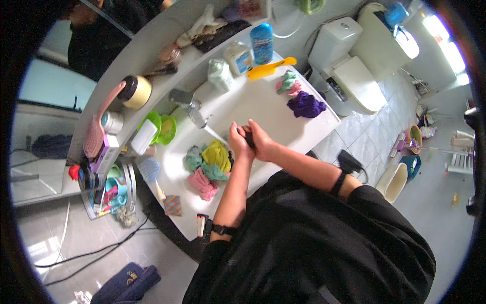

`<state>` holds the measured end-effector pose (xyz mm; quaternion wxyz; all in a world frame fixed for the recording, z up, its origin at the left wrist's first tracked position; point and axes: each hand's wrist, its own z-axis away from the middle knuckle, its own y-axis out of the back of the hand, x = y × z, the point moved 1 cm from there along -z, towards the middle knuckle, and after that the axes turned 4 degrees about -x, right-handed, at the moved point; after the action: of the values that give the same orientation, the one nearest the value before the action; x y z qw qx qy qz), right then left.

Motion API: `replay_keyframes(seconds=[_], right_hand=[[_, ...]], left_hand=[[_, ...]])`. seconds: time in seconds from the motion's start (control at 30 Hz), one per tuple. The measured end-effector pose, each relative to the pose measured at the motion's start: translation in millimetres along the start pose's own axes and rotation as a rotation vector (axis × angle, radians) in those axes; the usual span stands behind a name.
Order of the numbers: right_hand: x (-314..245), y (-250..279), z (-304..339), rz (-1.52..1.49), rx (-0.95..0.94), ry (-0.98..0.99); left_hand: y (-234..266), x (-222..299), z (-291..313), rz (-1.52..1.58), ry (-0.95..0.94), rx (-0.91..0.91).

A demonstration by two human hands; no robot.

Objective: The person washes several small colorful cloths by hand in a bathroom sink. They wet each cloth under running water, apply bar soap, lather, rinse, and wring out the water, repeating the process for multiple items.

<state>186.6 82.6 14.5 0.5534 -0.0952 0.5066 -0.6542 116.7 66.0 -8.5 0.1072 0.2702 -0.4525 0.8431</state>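
Over the near edge of the white washbasin [177,169], my left hand [237,141] and my right hand [261,141] are pressed together around a bunched black cloth [249,139]. Most of that cloth is hidden between the palms. A thin stream of water runs from the metal tap [191,106] toward my left hand. Down in the basin, beside my left forearm, lie a yellow cloth [216,155], a grey-green cloth [195,158] and a pink cloth [203,185]. Right of my hands, a crumpled purple cloth [307,105] rests on the white counter next to a pink and green cloth [288,83].
Behind the basin stand a blue bottle [261,43], white pump bottles [219,75] and a yellow comb [271,68]. A green soap dish [166,129] and a blue brush [150,170] sit at the left. A toilet [358,83] is at the far right.
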Motion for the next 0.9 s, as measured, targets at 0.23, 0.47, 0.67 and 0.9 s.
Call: replay_keyframes(seconds=[0.23,0.47,0.67,0.9], right_hand=[[-4,-22,1,-0.023,0.263,-0.027],[-54,-29,10,0.023,0.236,0.29],[-52,-18,3,-0.076,0.396,0.263],[-52,24,2,0.111,0.404,0.172]], left_hand=[[-7,12,10,-1.145,-0.531,-0.234],[-70,24,11,-1.609,-0.757,-0.04],[-67,35,23,-0.956,-0.096,-0.395],[3,47,66,-0.822,0.247,-0.183]])
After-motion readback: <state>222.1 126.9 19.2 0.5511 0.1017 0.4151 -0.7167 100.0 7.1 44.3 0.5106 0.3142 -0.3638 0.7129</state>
